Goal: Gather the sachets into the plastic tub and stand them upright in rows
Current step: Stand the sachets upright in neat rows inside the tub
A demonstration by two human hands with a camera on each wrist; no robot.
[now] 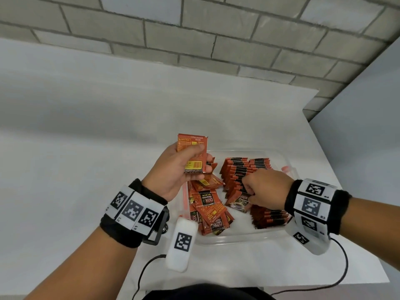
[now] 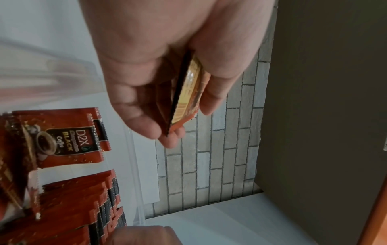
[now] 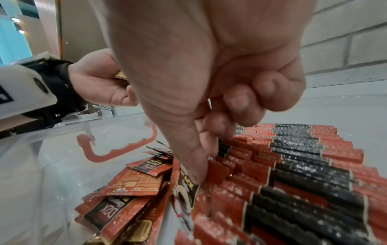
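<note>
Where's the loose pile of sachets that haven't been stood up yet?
In the head view, the loose pile lies flat in the left part of the plastic tub, below the left hand and left of the upright rows.

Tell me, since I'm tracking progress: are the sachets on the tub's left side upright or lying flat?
Lying flat. The loose sachets overlap face-up in a heap inside the tub, unlike the upright rows beside them.

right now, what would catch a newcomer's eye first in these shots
The red-and-black sachets standing in tight rows along the right side of the clear tub, with a loose heap lying flat on its left. Above the heap, the left hand holds a small stack, while the right hand pinches one sachet at the rows' edge.
</note>
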